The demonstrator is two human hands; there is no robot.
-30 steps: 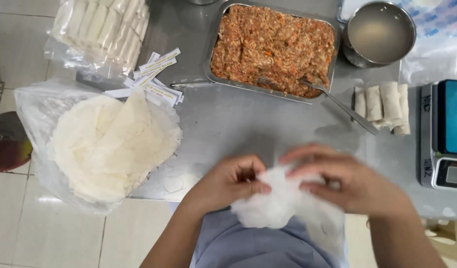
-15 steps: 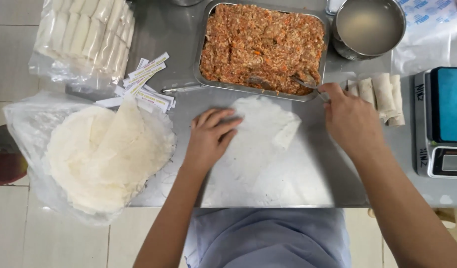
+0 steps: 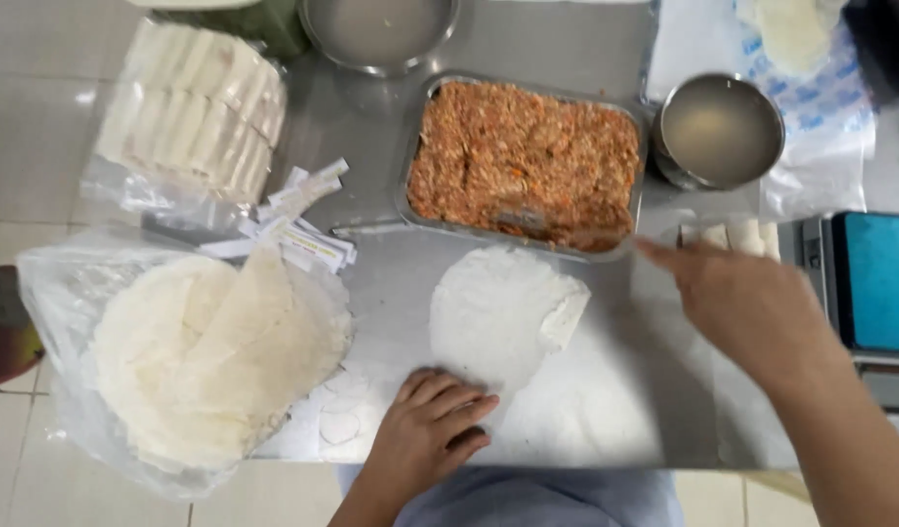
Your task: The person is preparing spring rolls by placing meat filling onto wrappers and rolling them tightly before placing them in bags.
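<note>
Closest to the table's near edge, the left hand (image 3: pixel 428 429) lies flat, palm down and fingers spread, on the steel table (image 3: pixel 625 410), its fingertips touching the lower rim of a round white wrapper sheet (image 3: pixel 498 312) that sits spread out just above it, at the hand's 12 o'clock. One edge of that sheet is folded over at its 3 o'clock side. At 9 o'clock from the left hand, a stack of round wrappers (image 3: pixel 201 356) rests on a clear plastic bag (image 3: pixel 49 293), the top sheets folded up into a peak. At 3 o'clock from the spread sheet, the right hand (image 3: pixel 747 307) reaches across with its index finger extended toward the near right corner of the filling tray; its other fingers are curled loosely and I cannot tell whether they pinch anything. Just past that hand, a few finished rolls (image 3: pixel 733 234) lie side by side, and a digital scale with a blue top (image 3: pixel 874 283) sits at 3 o'clock. Directly beyond the sheet is a rectangular metal tray of orange-brown minced filling (image 3: pixel 523 161). Small paper strips (image 3: pixel 298 220) are scattered at the tray's 9 o'clock. Farther out, a bag of white rolls (image 3: pixel 191 117) lies at 10 o'clock, and a round metal bowl of cloudy liquid (image 3: pixel 720 132) stands at 2 o'clock.
</note>
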